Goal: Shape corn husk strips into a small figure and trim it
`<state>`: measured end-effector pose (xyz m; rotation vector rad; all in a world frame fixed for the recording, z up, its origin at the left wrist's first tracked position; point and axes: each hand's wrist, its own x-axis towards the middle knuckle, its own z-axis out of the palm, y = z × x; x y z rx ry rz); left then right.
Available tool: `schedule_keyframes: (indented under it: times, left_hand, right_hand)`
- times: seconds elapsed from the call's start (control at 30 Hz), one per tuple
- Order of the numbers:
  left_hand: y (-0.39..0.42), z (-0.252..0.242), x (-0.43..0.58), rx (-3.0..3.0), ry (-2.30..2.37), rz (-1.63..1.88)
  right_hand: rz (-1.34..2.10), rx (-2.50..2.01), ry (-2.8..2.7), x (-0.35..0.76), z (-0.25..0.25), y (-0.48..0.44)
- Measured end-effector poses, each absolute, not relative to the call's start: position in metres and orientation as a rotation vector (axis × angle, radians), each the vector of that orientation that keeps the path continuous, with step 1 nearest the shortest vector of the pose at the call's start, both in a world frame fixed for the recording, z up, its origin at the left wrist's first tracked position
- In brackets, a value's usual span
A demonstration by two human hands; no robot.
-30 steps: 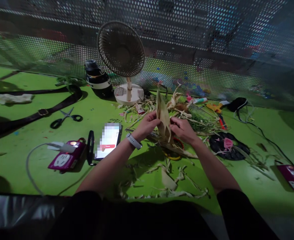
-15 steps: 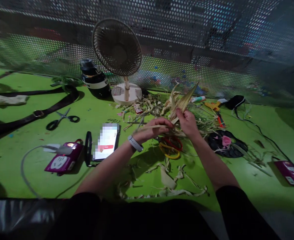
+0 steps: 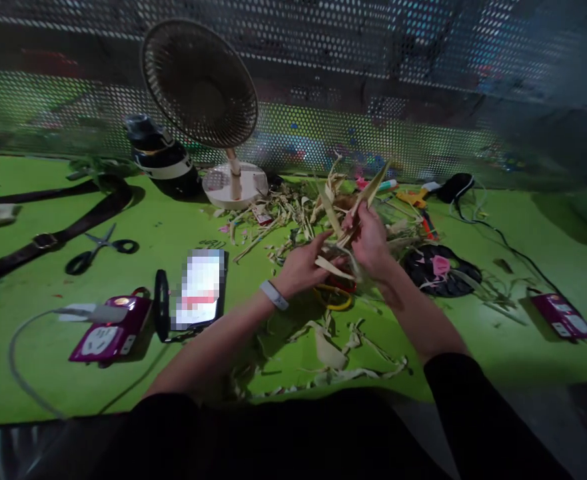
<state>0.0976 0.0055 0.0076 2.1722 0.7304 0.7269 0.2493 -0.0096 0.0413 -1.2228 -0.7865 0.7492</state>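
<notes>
My right hand (image 3: 370, 239) is closed around a bunch of pale dry leaves (image 3: 373, 188), whose tips point up and away. Just left of it, my left hand (image 3: 303, 267) has its fingers bent around a pale strip (image 3: 334, 269) that sticks out towards the right hand. The hands are close together over the bench. Under them lie scissors with yellow and red handles (image 3: 336, 300), partly hidden. A heap of leaf scraps (image 3: 293, 212) lies behind the hands, and more curled strips (image 3: 329, 348) lie in front.
On the green table (image 3: 513, 233) stand a fan (image 3: 236, 183) and a dark bottle (image 3: 166, 163). Left are black scissors (image 3: 96, 250), a phone (image 3: 200, 287) and a purple power strip (image 3: 110, 330); right, a black dish (image 3: 423, 270) and another purple strip (image 3: 563, 317). A perforated screen rises behind.
The view has shifted, so the fan and bottle sit further left. My left hand has drawn back slightly from the leaves, its fingers more raised. The leaves in my right hand are spread differently.
</notes>
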Motion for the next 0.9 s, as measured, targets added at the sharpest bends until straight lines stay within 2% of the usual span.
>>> schedule_keyframes:
  times: [0.13,0.3,0.4,0.5,0.63,0.7,0.8,0.9]
  left_hand:
    - [0.003,0.011,0.102,2.499,1.030,0.480]
    - [0.016,-0.004,0.099,2.546,1.093,0.459]
    - [0.030,-0.014,0.094,2.463,1.082,0.472]
    - [0.042,-0.020,0.092,2.375,1.160,0.517]
    - [0.041,-0.026,0.101,2.309,1.017,0.581]
    - [0.038,-0.026,0.105,2.148,0.714,0.675]
    - [0.039,-0.018,0.104,1.978,0.657,0.748]
    - [0.044,-0.003,0.096,1.555,0.632,0.889]
  right_hand:
    - [0.734,-1.300,-0.923,0.230,0.037,-0.017]
    - [0.859,-1.273,-1.031,0.219,0.032,-0.020]
    - [0.960,-1.341,-1.200,0.215,0.049,-0.040]
    - [0.921,-1.336,-1.339,0.216,0.082,-0.073]
    - [0.764,-1.244,-1.211,0.232,0.110,-0.089]
    - [0.790,-1.273,-1.225,0.241,0.111,-0.083]
    - [0.739,-1.363,-1.398,0.248,0.105,-0.074]
    - [0.746,-1.485,-1.685,0.246,0.100,-0.070]
